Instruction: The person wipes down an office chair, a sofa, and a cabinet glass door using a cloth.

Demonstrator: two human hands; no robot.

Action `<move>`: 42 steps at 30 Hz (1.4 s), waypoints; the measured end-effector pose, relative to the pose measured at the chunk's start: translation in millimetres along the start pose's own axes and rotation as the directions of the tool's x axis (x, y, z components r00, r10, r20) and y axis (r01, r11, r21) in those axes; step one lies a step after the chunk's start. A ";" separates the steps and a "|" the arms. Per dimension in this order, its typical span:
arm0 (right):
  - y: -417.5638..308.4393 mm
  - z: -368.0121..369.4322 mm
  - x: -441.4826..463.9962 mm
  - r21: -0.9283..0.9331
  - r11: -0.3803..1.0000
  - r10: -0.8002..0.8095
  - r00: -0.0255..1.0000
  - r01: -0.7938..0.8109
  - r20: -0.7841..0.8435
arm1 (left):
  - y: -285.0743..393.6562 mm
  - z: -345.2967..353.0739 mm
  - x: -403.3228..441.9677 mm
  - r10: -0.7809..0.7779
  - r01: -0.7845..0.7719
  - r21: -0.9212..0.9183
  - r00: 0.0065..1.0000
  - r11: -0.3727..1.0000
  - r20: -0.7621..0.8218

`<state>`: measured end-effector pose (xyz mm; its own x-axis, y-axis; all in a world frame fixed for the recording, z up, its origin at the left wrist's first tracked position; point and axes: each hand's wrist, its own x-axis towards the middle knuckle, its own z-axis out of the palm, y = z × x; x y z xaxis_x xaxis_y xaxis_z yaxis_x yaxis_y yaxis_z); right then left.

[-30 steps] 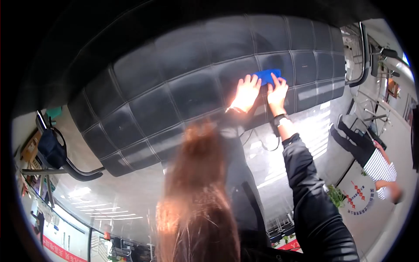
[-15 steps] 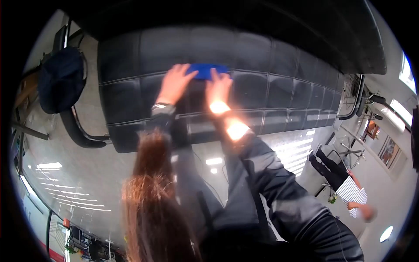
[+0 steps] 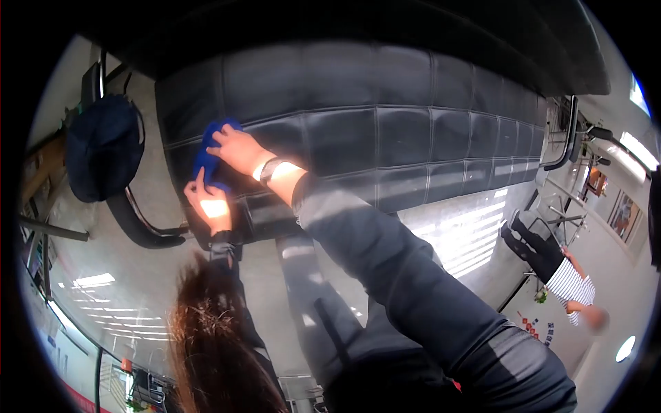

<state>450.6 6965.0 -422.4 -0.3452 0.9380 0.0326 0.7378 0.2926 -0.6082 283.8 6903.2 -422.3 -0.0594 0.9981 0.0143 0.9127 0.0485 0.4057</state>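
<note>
A blue cloth lies on the left end of the black quilted leather seat, stretched at a slant. My right hand presses its bent fingers onto the cloth's upper part and grips it. Nearer to me, my left hand has its fingers on the cloth's lower end, with one finger pointing up along it. Part of the cloth is hidden under both hands.
A dark blue cap-like item hangs over the curved metal armrest on the left. The dark backrest rises behind the seat. A person in a striped top stands off to the right.
Both hands and the blue cloth have moved left along the seat, from its middle to the left end. The cloth has turned from lying crosswise to slanting toward me.
</note>
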 end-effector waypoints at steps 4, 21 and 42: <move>37.6 -18.8 -11.9 -0.104 0.992 -0.059 0.996 0.066 0.071 | 59.5 31.0 -35.0 -0.152 0.153 -0.023 0.987 0.988 0.050; 391.3 -326.2 -523.6 -0.010 0.773 0.613 0.751 -0.634 -0.245 | 603.0 250.4 -247.5 0.501 -0.431 -0.256 0.726 0.865 0.470; 257.1 -248.9 -515.4 0.392 -0.032 0.969 -0.125 -0.919 -0.214 | 553.9 178.3 -242.4 0.674 -0.638 -0.314 0.457 0.703 0.580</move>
<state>962.5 6603.0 -398.2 0.8821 0.2057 -0.4237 0.0660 -0.9447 -0.3213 875.8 6694.8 -363.9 0.8227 0.5105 -0.2501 0.5525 -0.6144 0.5633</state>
